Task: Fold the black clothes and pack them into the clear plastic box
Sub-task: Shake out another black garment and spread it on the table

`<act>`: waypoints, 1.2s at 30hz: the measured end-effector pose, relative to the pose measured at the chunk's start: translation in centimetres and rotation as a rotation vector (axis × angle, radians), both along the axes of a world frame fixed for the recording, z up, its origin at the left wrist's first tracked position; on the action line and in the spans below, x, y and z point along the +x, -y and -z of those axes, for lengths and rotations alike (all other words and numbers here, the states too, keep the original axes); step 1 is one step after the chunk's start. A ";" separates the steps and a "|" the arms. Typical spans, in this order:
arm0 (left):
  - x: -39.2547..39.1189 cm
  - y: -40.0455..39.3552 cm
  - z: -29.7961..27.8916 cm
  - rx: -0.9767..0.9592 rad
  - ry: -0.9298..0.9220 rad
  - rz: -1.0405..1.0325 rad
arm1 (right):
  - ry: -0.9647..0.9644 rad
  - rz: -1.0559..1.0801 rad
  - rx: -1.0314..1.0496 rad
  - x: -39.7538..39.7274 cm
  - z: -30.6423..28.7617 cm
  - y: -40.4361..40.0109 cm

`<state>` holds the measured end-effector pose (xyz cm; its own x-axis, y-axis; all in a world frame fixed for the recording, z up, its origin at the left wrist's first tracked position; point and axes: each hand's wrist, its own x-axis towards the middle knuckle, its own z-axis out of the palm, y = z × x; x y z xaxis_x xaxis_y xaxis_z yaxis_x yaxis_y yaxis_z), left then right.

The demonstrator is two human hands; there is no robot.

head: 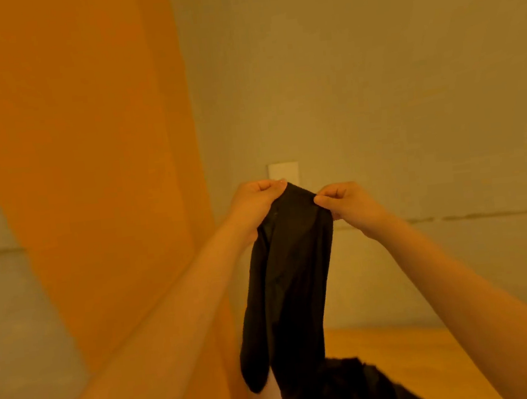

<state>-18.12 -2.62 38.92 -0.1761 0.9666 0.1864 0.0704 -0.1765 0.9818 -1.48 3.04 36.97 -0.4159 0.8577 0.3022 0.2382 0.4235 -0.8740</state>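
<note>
Nearest, more black clothes (350,388) lie heaped on the counter (401,347). Above them a black garment (290,277) hangs bunched, pinched at its top by left hand (256,203) and right hand (350,204). Held so narrowly, it may fold crooked. No box shows.

- I see a pale wall (372,74) in warm, dim light.
- An orange curtain (88,152) hangs at left.
- A white wall plate (283,171) sits mid-wall.
- A wooden surface (418,355) lies below.

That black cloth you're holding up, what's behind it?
Behind the black cloth, pinched by the left hand and right hand, is the pale wall with a white wall plate, its lower part covered. Anything lower is hidden.
</note>
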 end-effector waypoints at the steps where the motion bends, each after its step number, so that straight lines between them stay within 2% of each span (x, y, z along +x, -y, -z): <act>1: 2.0 -1.0 -0.7 0.019 0.006 0.010 | -0.035 0.042 0.024 1.6 -0.9 -0.5; 4: 7.9 -3.3 -1.6 0.041 -0.022 0.075 | -0.145 0.013 0.011 5.2 -2.9 -0.8; 6: 11.2 -4.2 -1.8 0.031 -0.022 0.112 | -0.095 -0.013 -0.006 7.1 -3.7 -1.1; 11: 14.7 -7.0 -1.8 0.004 -0.034 0.200 | 0.015 0.132 -0.019 11.4 -4.1 -2.8; 15: 15.7 -8.9 -1.7 0.017 -0.215 0.314 | 0.074 0.208 -0.032 14.1 -4.5 -3.8; 19: 16.0 -11.0 -1.5 -0.061 -0.551 0.486 | 0.055 0.289 -0.026 16.4 -5.3 -4.8; 21: 16.2 -12.1 -0.8 -0.071 -0.698 0.462 | -0.002 0.344 -0.020 17.7 -5.7 -5.7; 23: 16.1 -12.8 -0.4 -0.072 -0.730 0.438 | -0.101 0.387 -0.040 19.5 -6.6 -6.7; 26: 15.3 -13.7 -0.2 -0.114 -0.658 0.522 | -0.168 0.364 -0.074 23.1 -7.8 -8.5; 28: 15.0 -14.3 0.1 -0.115 -0.523 0.571 | -0.208 0.273 -0.078 25.6 -8.2 -9.7; 32: 17.0 -15.2 0.1 -0.060 -0.257 0.465 | -0.332 0.083 -0.074 30.2 -8.5 -12.0; 34: 18.8 -15.8 -0.5 0.000 -0.150 0.323 | -0.299 0.036 -0.094 32.4 -8.7 -13.3; 36: 20.6 -16.5 -1.3 0.073 -0.045 0.268 | -0.144 -0.011 -0.102 34.7 -8.8 -14.5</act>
